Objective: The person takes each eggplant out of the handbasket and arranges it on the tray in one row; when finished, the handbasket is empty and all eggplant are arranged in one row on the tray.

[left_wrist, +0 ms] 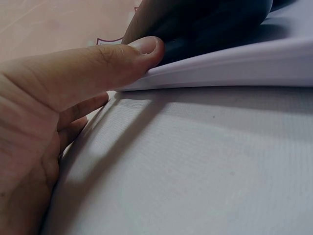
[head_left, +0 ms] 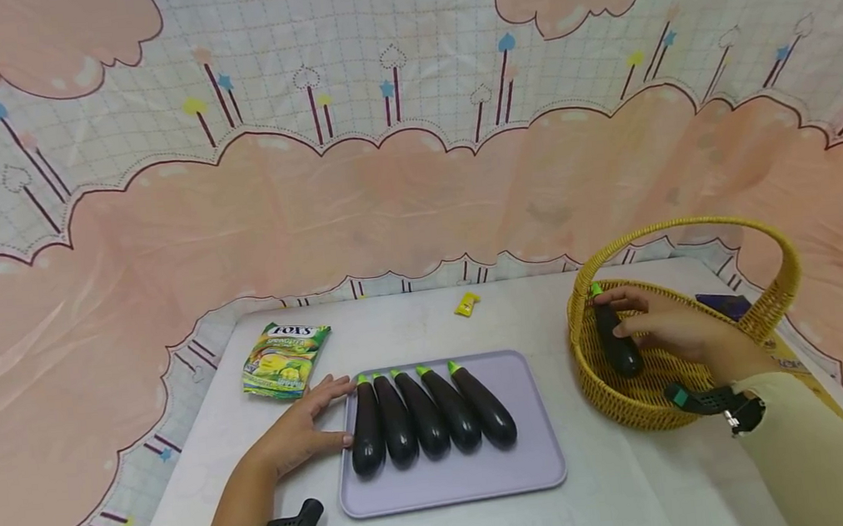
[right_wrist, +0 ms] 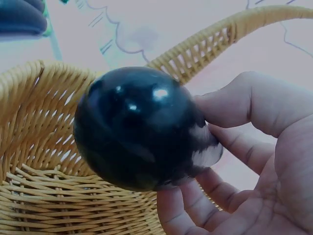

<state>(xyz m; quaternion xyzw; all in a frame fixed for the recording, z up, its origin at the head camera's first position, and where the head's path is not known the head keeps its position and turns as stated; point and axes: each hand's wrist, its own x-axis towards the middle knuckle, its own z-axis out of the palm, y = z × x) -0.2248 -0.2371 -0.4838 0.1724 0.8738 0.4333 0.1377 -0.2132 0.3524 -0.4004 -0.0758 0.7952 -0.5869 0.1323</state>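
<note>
My right hand (head_left: 660, 326) grips a dark eggplant (head_left: 615, 339) inside the yellow wicker basket (head_left: 630, 412). In the right wrist view, thumb and fingers hold the glossy eggplant (right_wrist: 137, 129) from the side, its rounded end facing the camera above the woven floor. My left hand (head_left: 304, 428) lies at the left edge of the lilac tray (head_left: 456, 481), fingers extended toward its far corner. In the left wrist view the thumb (left_wrist: 122, 58) rests on the tray rim (left_wrist: 234, 66), close by an eggplant. Several eggplants (head_left: 431, 417) lie side by side on the tray, green stem ends pointing away.
A green and yellow FOX'S candy bag (head_left: 285, 360) lies beyond my left hand. One small yellow wrapped candy (head_left: 467, 304) sits behind the tray. The basket's tall handle (head_left: 689, 224) arches over my right hand. A dark blue packet (head_left: 724, 304) lies behind the basket.
</note>
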